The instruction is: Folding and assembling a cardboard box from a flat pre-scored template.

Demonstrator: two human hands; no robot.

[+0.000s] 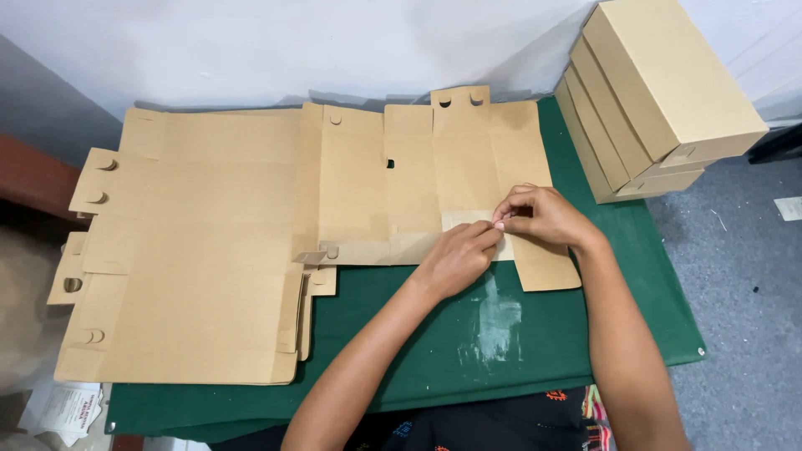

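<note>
Flat cardboard blank [434, 179] lies under both hands' [501, 234] fingertips.

The left hand [455, 257] and right hand [539, 215] are covering the pale strip [461, 219] where their fingertips meet — whether they are pinching it cannot be told. The flat cardboard blank [418, 179] is hiding its lower fold under the wrists. The stacked boxes [647, 92] are running off the top edge — their count is staying unclear.
</note>
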